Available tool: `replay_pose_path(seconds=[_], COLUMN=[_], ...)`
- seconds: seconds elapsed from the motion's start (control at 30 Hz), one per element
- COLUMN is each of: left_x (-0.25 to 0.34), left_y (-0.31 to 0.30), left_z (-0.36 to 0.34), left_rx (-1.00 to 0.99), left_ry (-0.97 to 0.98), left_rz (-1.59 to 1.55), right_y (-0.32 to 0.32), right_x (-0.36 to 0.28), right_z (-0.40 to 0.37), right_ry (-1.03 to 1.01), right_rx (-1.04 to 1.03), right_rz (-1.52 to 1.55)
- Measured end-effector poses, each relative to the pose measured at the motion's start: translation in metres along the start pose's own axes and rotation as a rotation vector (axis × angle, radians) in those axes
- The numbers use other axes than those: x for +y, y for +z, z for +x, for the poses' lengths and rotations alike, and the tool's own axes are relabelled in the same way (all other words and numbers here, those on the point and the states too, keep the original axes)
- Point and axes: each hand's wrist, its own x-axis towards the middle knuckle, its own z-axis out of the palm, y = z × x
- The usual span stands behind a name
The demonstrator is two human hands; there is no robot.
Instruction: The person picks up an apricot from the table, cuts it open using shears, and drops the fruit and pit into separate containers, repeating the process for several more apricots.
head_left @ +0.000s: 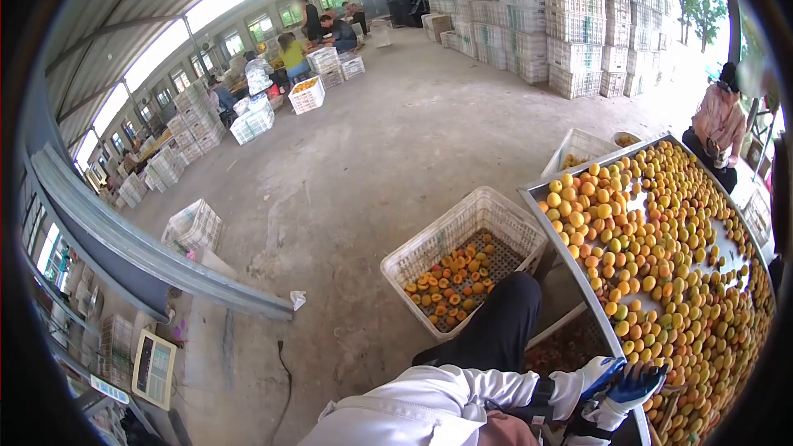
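Note:
My two hands are close together over the near edge of a metal-rimmed table (581, 287) covered with apricots (661, 264). Both wear white gloves with blue coating. My left hand (598, 374) has its fingers curled inward, and whatever lies in them is hidden behind the other hand. Just beside it, my right hand (634, 386) has its fingers raised and apart, next to the fruit, with nothing visible in them. By my knee, a white plastic crate (512, 223) on the floor holds split apricot halves (453, 279).
Another white crate (582, 142) stands beyond the table. A person (717, 128) is at its far side. Tall crate stacks (574, 29) fill the back right. Several people work at the back left. A metal beam (190, 260) and a scale display (154, 369) are at left.

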Motion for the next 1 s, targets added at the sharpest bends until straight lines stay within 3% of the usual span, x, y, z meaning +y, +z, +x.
replay_pose_path(seconds=[0.1, 0.13, 0.2, 0.23, 0.27, 0.3, 0.33, 0.4, 0.43, 0.47, 0.57, 0.73, 0.8, 0.83, 0.87, 0.93, 1.0], left_x=[0.023, 0.026, 0.029, 0.059, 0.047, 0.026, 0.086, 0.064, 0.069, 0.097, 0.109, 0.164, 0.198, 0.220, 0.243, 0.282, 0.315], left_y=[0.019, 0.016, 0.009, 0.027, 0.008, -0.019, 0.048, -0.015, -0.022, 0.016, 0.015, 0.031, 0.030, 0.026, 0.020, 0.001, -0.068], left_z=[-0.016, -0.014, -0.013, -0.028, -0.011, 0.013, -0.036, 0.005, 0.011, -0.020, -0.027, -0.047, -0.059, -0.072, -0.086, -0.103, -0.106], left_rx=[0.152, 0.150, 0.301, 0.326, 0.350, 0.289, 0.393, 0.118, 0.059, 0.290, 0.133, 0.177, 0.283, 0.304, 0.323, 0.486, 0.568], left_ry=[0.206, 0.205, 0.327, 0.323, 0.367, 0.536, 0.229, 0.189, 0.058, 0.173, 0.014, -0.044, 0.072, 0.212, 0.353, 0.460, 0.662], left_rz=[0.707, 0.709, 0.997, 1.057, 1.005, 0.725, 0.251, -0.122, -0.533, 0.108, -0.025, 0.021, 0.176, 0.408, 0.642, 0.594, 1.358], right_y=[0.005, 0.008, 0.015, 0.027, 0.038, 0.065, 0.101, 0.090, 0.097, 0.103, 0.080, 0.070, 0.043, 0.055, 0.043, 0.016, 0.010], right_x=[-0.002, -0.003, -0.008, -0.011, -0.011, -0.025, -0.037, -0.045, -0.044, -0.050, -0.051, -0.058, -0.057, -0.067, -0.065, -0.063, -0.066], right_z=[-0.007, -0.010, -0.021, -0.025, -0.030, -0.030, -0.026, -0.029, -0.030, -0.028, -0.035, -0.034, -0.036, -0.034, -0.035, -0.038, -0.036], right_ry=[0.012, 0.016, 0.034, 0.051, 0.061, 0.243, 0.269, 0.274, 0.190, 0.201, 0.223, 0.190, -0.165, -0.071, -0.177, -0.031, -0.025], right_rx=[0.056, 0.069, 0.099, 0.116, 0.159, 0.477, 0.681, 0.472, 0.561, 0.557, 0.404, 0.356, 0.283, 0.303, 0.315, 0.388, 0.459], right_rz=[-0.037, -0.052, -0.086, -0.101, -0.126, 0.023, -0.125, -0.239, -0.323, -0.358, -0.389, -0.570, -1.285, -1.249, -1.334, -1.093, -0.935])
